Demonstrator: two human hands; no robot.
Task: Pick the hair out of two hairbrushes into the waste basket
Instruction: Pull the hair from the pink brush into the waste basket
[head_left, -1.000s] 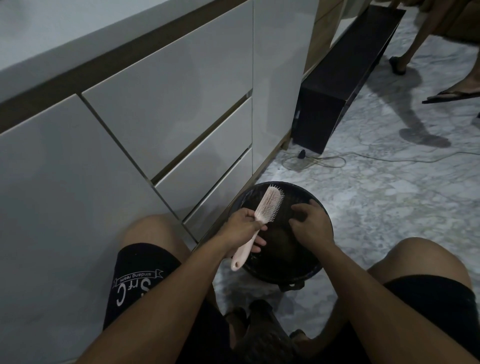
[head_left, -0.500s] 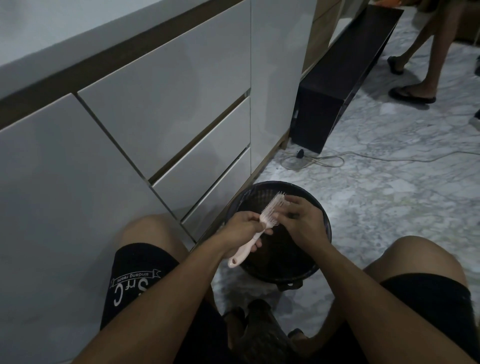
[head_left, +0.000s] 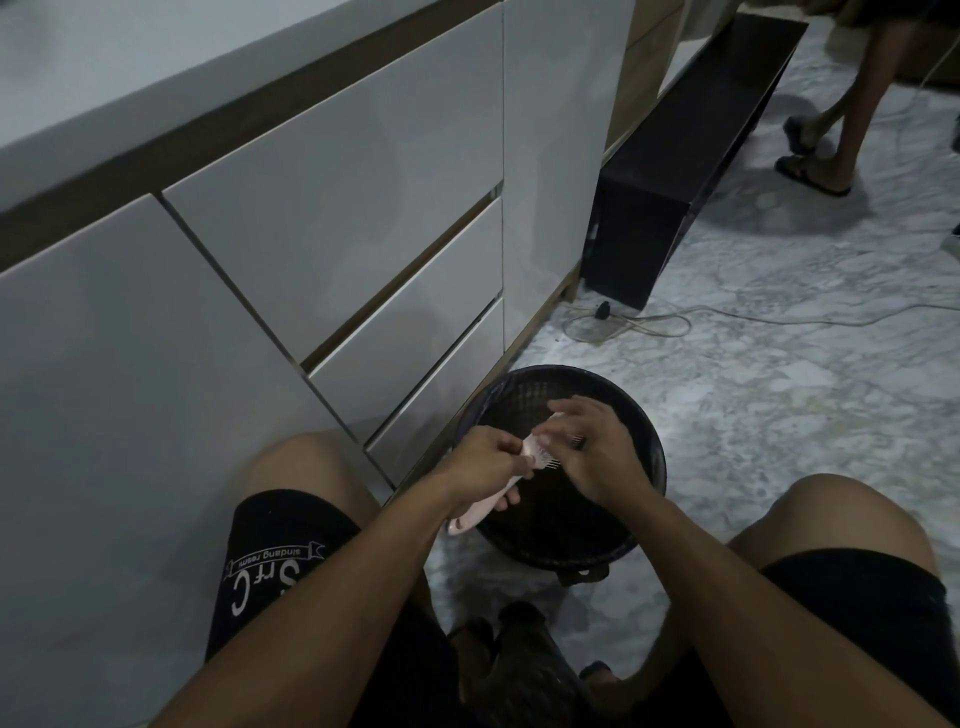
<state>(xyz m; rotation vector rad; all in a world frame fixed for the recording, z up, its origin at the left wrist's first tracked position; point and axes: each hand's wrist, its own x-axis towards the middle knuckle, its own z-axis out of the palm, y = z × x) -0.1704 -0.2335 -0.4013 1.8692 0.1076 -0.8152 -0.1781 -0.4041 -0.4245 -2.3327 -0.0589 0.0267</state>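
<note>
Marble floor (head_left: 779, 415) beside white drawers carries the black waste basket (head_left: 644, 431) at lower centre, over which the left hand (head_left: 483, 462) grips a pink hairbrush (head_left: 535, 453) while the right hand (head_left: 597, 447) pinches at its bristles, so loosened hair should drop inside.

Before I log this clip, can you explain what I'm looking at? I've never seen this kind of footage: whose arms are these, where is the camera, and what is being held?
No machine here: a person wears a camera on the head, looking down at their own arms and knees while seated on the marble floor beside white drawers. The left hand grips a pink hairbrush by its handle. The right hand lies over the bristles, apparently picking at them; any hair is too small to see. Both are above a black waste basket. Another person's legs show at top right.
</note>
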